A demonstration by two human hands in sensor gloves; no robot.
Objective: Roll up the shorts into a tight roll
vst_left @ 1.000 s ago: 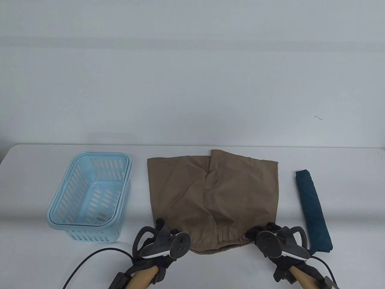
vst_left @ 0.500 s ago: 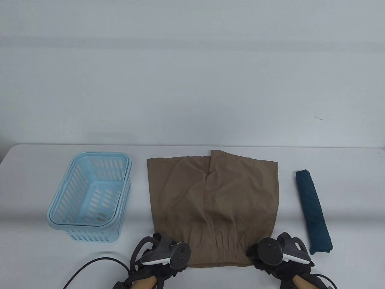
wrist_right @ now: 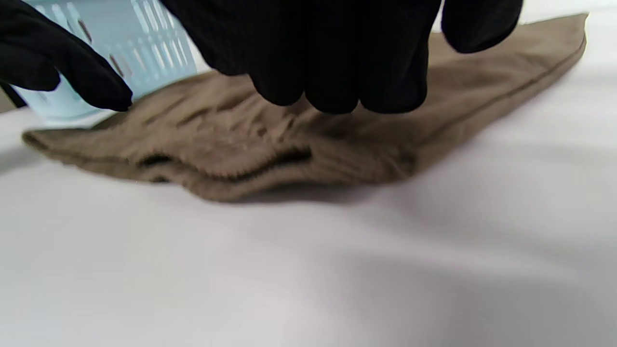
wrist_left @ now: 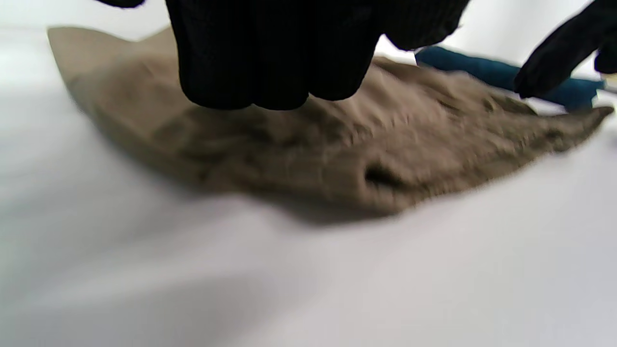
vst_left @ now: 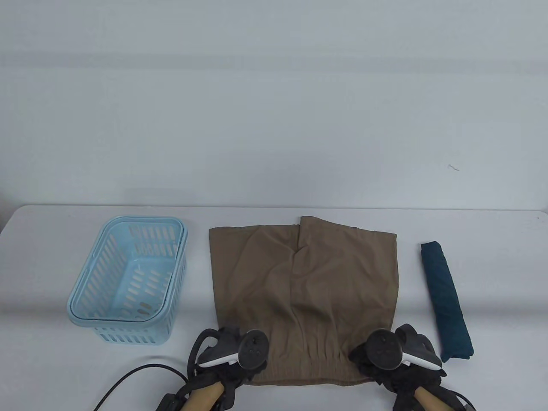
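The brown shorts (vst_left: 304, 291) lie flat on the white table, legs pointing away and the elastic waistband at the near edge. My left hand (vst_left: 233, 349) is at the waistband's left corner and my right hand (vst_left: 385, 351) at its right corner. In the left wrist view my gloved fingers (wrist_left: 270, 58) hang together just over the shorts (wrist_left: 337, 144), with no cloth pinched. In the right wrist view my fingers (wrist_right: 337, 58) hang the same way over the waistband (wrist_right: 270, 164), thumb apart. I cannot tell whether the fingertips touch the cloth.
A light blue slotted basket (vst_left: 85, 295) stands left of the shorts, also in the right wrist view (wrist_right: 144, 48). A dark teal rolled cloth (vst_left: 445, 299) lies to the right, also in the left wrist view (wrist_left: 482, 72). A black cable (vst_left: 128, 376) trails at the near left.
The waistband, folded over a second ago, now lies flat and nearer the front edge. Both hands drew back toward me and then settled at its corners.
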